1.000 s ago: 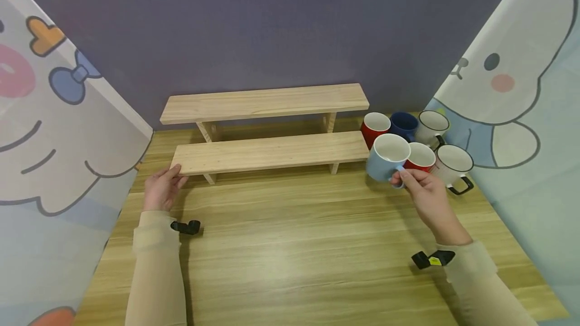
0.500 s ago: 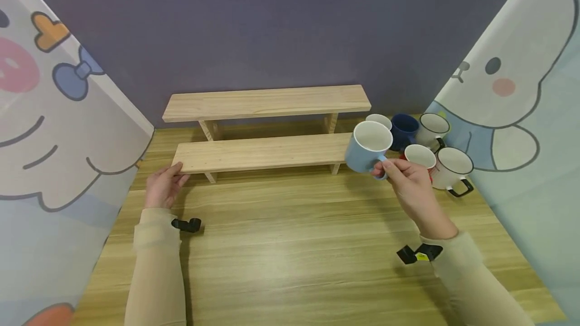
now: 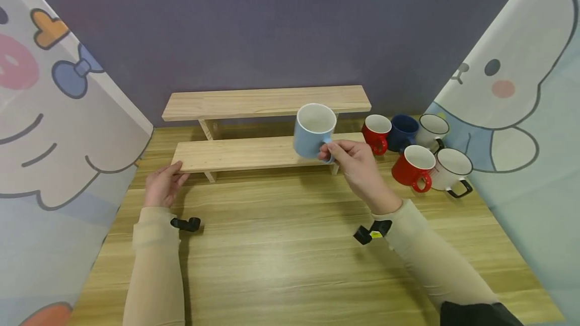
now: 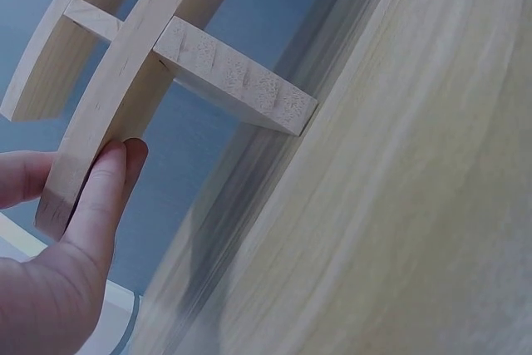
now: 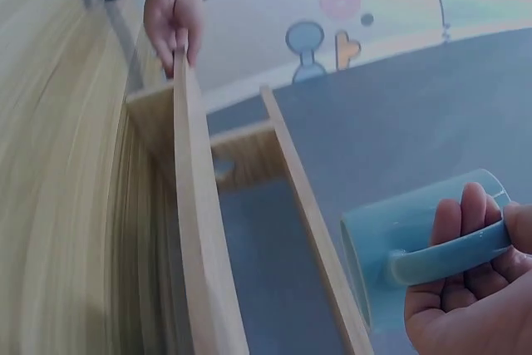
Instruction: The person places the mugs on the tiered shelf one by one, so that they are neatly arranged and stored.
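A two-tier wooden shelf [image 3: 235, 154] stands against the grey back wall. My left hand [image 3: 164, 185] pinches the left end of its lower board, and in the left wrist view the thumb and fingers [image 4: 98, 197] lie on opposite faces of that board [image 4: 125, 89]. My right hand [image 3: 360, 172] holds a light blue mug [image 3: 310, 137] by its handle, upright, white inside. The mug overlaps the right part of the lower board in the head view. In the right wrist view the fingers curl through the handle [image 5: 453, 257] of the mug.
Right of the shelf stand a red mug [image 3: 375, 132], a dark blue mug [image 3: 402, 132], a white mug with a dark rim [image 3: 430, 130], another red mug [image 3: 410, 167] and a larger white mug [image 3: 448, 177]. Printed cartoon panels [image 3: 507, 135] flank the wooden table [image 3: 272, 255].
My right hand has carried the light blue mug leftward from the group of mugs to the right part of the shelf, uncovering the red mugs. The left hand keeps its place on the board.
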Demonstrator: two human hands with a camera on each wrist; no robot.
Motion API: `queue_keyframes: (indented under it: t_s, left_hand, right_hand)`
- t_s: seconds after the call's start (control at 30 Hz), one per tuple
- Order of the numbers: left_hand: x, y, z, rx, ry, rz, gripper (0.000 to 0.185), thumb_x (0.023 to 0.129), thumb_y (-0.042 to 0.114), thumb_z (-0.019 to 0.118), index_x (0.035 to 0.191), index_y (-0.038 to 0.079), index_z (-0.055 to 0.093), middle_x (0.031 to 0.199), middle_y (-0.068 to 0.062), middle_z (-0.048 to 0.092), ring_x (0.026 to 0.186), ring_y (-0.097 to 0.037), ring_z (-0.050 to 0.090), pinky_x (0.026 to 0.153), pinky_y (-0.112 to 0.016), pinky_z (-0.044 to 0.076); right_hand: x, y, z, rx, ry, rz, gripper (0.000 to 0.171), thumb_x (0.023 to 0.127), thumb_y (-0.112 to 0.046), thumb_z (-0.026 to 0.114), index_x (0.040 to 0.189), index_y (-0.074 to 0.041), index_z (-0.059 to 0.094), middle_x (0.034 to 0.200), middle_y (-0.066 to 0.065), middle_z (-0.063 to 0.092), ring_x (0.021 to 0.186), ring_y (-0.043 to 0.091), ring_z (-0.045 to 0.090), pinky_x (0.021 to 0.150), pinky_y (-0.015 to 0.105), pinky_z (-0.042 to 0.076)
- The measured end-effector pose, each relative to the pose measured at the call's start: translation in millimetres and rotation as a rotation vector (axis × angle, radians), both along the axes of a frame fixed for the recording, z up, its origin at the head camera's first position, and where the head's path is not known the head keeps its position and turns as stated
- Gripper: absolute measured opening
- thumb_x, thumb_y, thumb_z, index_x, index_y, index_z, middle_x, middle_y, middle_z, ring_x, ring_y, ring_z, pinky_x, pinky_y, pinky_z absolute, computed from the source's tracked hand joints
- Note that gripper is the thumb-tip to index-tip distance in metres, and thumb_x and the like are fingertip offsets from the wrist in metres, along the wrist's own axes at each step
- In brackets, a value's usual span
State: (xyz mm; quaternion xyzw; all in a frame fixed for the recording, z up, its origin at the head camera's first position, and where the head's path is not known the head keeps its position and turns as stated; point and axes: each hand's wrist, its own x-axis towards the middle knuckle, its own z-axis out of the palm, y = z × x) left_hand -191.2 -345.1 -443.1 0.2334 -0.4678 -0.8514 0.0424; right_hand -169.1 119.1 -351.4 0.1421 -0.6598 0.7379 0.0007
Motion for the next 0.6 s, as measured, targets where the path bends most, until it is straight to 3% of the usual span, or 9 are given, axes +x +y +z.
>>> queue_keyframes:
  t_s: [0.43,0.6]
  left_hand:
    - [0.7,-2,-0.6,0.021,-0.019,0.007,0.011,0.095,0.003,0.074,0.101,0.001,0.064,0.090,-0.012,0.071,0.080,-0.019,0.073,0.084,-0.024,0.058]
    - [-0.3,-1,1.0,0.020,-0.022,0.009,0.011,0.094,0.002,0.075,0.099,0.001,0.065,0.089,-0.011,0.071,0.080,-0.019,0.073,0.082,-0.025,0.059]
  right_hand:
    - [-26.0,-94,23.8,-0.043,0.068,0.097,0.023,0.105,-0.006,0.059,0.100,0.013,0.070,0.089,0.015,0.073,0.086,0.021,0.069,0.088,0.040,0.058]
    - [-34.5,-125,32.0,-0.047,0.056,0.114,0.023,0.105,-0.008,0.059,0.101,0.011,0.071,0.092,0.016,0.073,0.090,0.024,0.070,0.090,0.041,0.058]
